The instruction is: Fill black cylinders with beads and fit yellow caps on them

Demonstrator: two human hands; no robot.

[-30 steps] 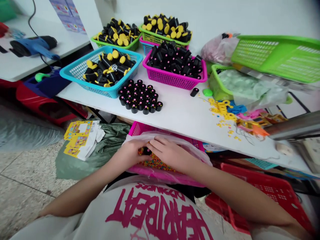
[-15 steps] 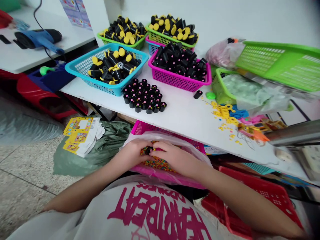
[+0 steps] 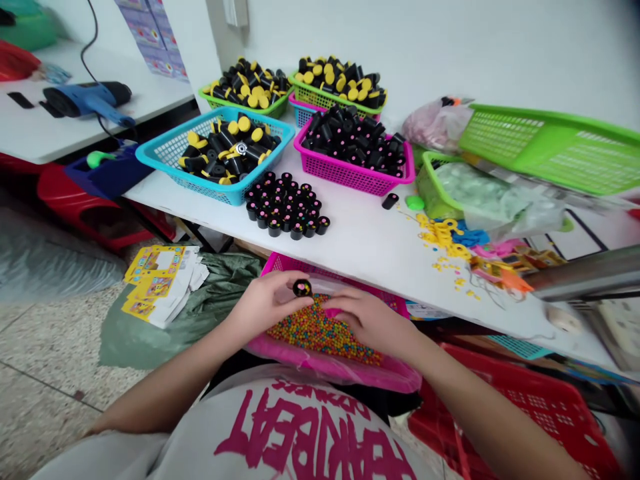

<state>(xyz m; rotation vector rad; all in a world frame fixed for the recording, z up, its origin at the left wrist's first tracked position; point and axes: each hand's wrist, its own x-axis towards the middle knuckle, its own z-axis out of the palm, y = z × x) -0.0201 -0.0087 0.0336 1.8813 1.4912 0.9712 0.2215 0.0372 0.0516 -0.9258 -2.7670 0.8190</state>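
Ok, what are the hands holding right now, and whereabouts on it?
The left hand holds a small black tube upright, fingertips pinching its side below the open top. The right hand rests on the coloured beads; whether it holds any cannot be told.

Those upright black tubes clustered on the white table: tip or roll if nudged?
The black tubes look short and squat, so probably stable upright. Packed touching, they likely shift together. Once tipped, their round bodies would probably roll on the smooth white table.

Both forearms extend forward, bare, converging near the lap. The left hand (image 3: 263, 303) is curled, thumb and fingertips pinched together. The right hand (image 3: 367, 320) lies palm-down, fingers loosely bent.
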